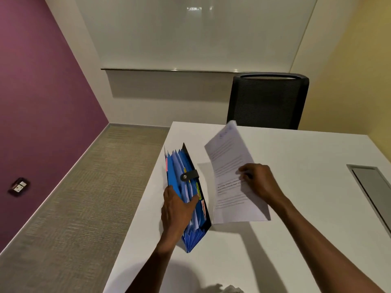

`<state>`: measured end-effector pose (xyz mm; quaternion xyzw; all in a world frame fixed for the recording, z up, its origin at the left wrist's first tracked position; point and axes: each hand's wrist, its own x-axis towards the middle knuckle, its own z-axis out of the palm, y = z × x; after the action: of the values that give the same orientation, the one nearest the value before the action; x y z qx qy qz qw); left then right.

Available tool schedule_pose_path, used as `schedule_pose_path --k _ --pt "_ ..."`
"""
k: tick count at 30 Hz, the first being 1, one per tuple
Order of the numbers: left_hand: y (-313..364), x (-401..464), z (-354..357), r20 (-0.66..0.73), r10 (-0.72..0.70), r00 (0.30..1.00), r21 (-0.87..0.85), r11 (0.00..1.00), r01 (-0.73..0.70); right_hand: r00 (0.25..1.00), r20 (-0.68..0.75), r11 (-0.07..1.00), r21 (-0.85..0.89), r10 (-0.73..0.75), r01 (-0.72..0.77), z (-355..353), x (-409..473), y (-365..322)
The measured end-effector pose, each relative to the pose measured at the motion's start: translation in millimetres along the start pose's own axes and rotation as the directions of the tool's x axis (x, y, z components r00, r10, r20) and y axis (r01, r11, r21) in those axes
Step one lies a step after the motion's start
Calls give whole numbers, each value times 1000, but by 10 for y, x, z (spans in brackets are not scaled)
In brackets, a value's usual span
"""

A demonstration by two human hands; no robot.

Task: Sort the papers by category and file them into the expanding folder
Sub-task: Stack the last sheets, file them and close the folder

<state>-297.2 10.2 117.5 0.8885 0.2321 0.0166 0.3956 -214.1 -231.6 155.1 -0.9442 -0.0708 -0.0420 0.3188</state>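
A smooth, matte white table (296, 240) with square corners fills the lower right of the view; a grey rectangular panel (369, 187) is set flush into its top near the right edge. Behind the far edge of the table stands a black chair (267, 100) with a mesh back and a rounded frame. On the wall beyond hangs a glossy whiteboard (190, 34) above a thin metal ledge. To the left lie woven grey-beige carpet (63, 197) and a purple wall bearing a small socket plate (19, 186).

Expanding folder (186, 187): blue, accordion-pleated, standing on edge near the left border of the table, its pockets fanned open, with a black back cover, a black strap with a metal snap, and coloured tabs along the dividers.

Sheet of paper (232, 176): white, printed with blurred text, slightly curved, held upright just right of the folder, apart from it.

Right hand (257, 182): grasps the sheet at its right edge, fingers curled over the front.

Left hand (177, 210): rests on the near side of the folder, thumb extended into the dividers, parting them.
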Motion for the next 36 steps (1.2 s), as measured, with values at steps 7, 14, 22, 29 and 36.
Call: schedule_pose_path --k 7,14,22,29,36 --pt "55 -29 -13 -4 -17 1000 8 1000 18 962 242 976 -139 -130 167 529 188 -793" --pt "62 -27 -64 21 -50 999 6 999 50 907 373 802 -472 -195 367 839 190 -1207" --pt "3 3 -195 17 -75 997 -44 996 75 968 249 998 -26 -43 51 1026 300 -1109" --pt "-29 96 -252 21 -92 995 -40 995 93 856 362 782 378 368 -496 1007 337 -895" --pt "69 122 -175 44 -111 993 -12 994 112 790 388 714 355 474 -603 1063 368 -676"
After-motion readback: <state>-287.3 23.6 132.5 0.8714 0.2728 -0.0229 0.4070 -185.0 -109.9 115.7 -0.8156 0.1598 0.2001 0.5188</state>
